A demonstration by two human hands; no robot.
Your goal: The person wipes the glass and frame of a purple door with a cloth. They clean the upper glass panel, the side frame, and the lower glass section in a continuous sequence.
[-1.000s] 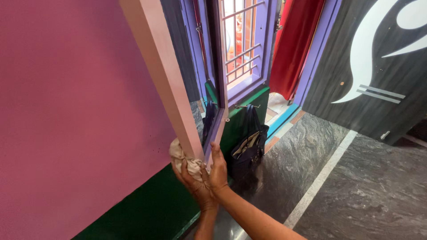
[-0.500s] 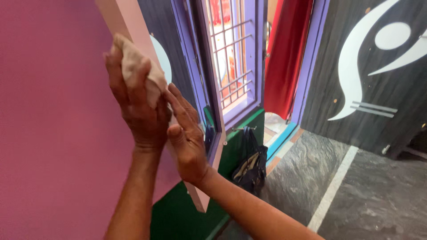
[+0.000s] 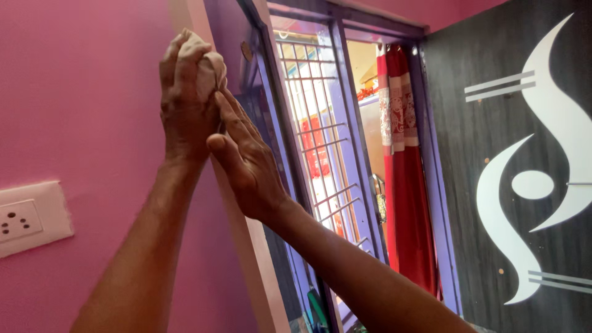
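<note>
Both hands are up high on the pink door-frame edge (image 3: 246, 246) now; a second ago they were down near the bottom of it, half a second ago about midway. So the wipe has travelled up the strip, low to high.

Left hand (image 3: 185, 105) has its fingers curled tight round a balled pale cloth (image 3: 209, 68), pressing it to the frame edge just left of the purple window frame (image 3: 271, 123). Right hand (image 3: 246, 160) lies flat, fingers stretched and together, holding nothing, palm against the frame just below the cloth and touching the left hand.

Judging by that climb, the lower part of the edge is covered and the top stretch is what's being rubbed.

Far left on the pink wall (image 3: 80, 92): a white socket plate (image 3: 28, 219). Right: barred window (image 3: 314, 142), red curtain (image 3: 404, 172), dark panel with white swirl (image 3: 524, 185).
</note>
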